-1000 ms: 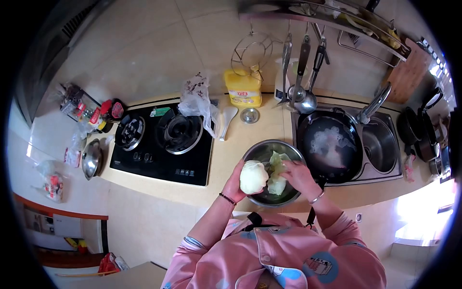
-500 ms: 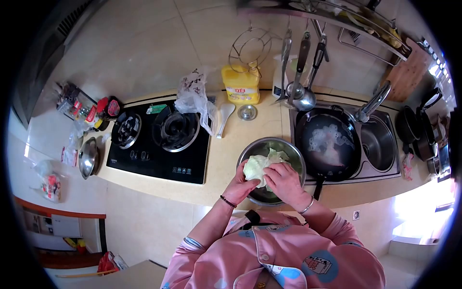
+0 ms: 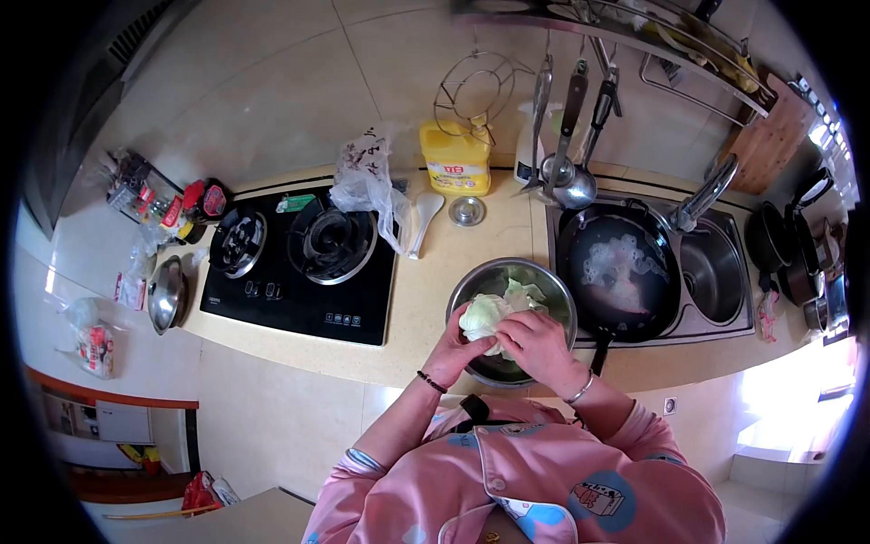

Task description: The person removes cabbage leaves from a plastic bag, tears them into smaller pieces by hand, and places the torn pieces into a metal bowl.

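Over a steel bowl (image 3: 564,343) on the counter's front part, a pale green cabbage (image 3: 482,315) is held between both hands. My left hand (image 3: 453,347) wraps around its left side, thumb toward the front. My right hand (image 3: 536,344) grips its right side, the fingers bent over the leaves. Loose cabbage leaves (image 3: 526,292) show behind the fingers, inside the bowl. My right fingertips are partly hidden against the cabbage, and the bowl's bottom is mostly covered by the hands.
A black wok (image 3: 580,263) with sudsy water sits over the sink (image 3: 711,272), close on the bowl's right; its handle (image 3: 600,354) points at me. A gas stove (image 3: 299,304) is left. Behind stand a white spoon (image 3: 426,218), small lid (image 3: 467,211) and yellow jug (image 3: 456,163). Utensils (image 3: 573,118) hang above.
Both hands stay at the bowl with the cabbage, shifting only slightly. The view has moved a little; nothing else visibly differs.
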Available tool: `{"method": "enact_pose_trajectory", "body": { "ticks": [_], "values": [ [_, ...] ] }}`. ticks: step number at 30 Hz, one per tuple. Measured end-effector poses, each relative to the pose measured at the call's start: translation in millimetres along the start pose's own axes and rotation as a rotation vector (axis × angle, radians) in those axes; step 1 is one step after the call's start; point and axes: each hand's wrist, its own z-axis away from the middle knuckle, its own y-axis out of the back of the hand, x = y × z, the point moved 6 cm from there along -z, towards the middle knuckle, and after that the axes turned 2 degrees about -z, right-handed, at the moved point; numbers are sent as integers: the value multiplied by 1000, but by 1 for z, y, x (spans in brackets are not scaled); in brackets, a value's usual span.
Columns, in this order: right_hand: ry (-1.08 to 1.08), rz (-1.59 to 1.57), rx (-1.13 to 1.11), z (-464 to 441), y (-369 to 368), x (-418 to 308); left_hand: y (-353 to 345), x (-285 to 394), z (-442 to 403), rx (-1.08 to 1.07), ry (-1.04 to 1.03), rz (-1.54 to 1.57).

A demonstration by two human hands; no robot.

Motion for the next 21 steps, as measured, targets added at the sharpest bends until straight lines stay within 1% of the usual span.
{"method": "enact_pose_trajectory", "body": {
  "ticks": [2, 4, 5, 7, 10, 13, 15, 16, 17, 19, 20, 21],
  "values": [
    [24, 15, -29, 3, -3, -1, -2, 3, 1, 0, 4, -12],
    [-49, -82, -41, 6, -8, 8, -3, 5, 2, 4, 8, -26],
    [-50, -83, -40, 7, -8, 10, -2, 5, 2, 5, 12, -27],
    [-103, -191, -74, 8, -10, 14, -3, 4, 2, 3, 17, -29],
    [-153, -203, -100, 9, -12, 16, -3, 2, 2, 9, -13, -81],
    [-188, -143, -139, 11, -14, 17, -3, -3, 0, 30, -70, -124],
    [-191, -96, -140, 12, -15, 16, 0, -4, -1, 91, -150, -340],
    [-194, -49, -142, 13, -16, 17, 1, -5, -1, 89, -151, -340],
    [-194, -49, -142, 13, -16, 19, -2, -2, 0, 56, -151, -288],
    [-359, -316, -38, 15, -12, 36, -3, 8, 4, 26, -153, -238],
    [-357, -317, -37, 14, -11, 43, -3, 8, 6, -11, -72, -110],
    [-493, -394, 23, 17, -8, 61, -3, 7, 8, -48, 11, 20]
  ]
}}
